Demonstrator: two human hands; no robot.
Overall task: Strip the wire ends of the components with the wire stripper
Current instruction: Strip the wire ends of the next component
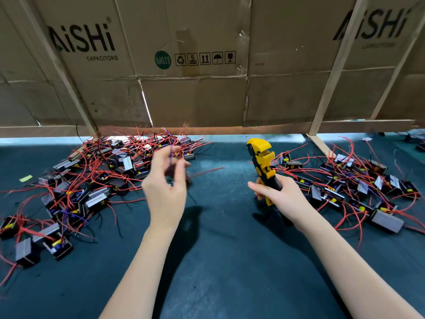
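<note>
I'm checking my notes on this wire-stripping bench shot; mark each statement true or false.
1. The right hand grips the yellow wire stripper. True.
2. The stripper's head points down at the mat. False: it points up, toward the cardboard wall.
3. Component piles lie on both sides of the dark mat. True: a left pile and a right pile.
4. The left hand rests flat on the mat. False: it is raised and blurred, with a purple wire at its fingers.
</note>
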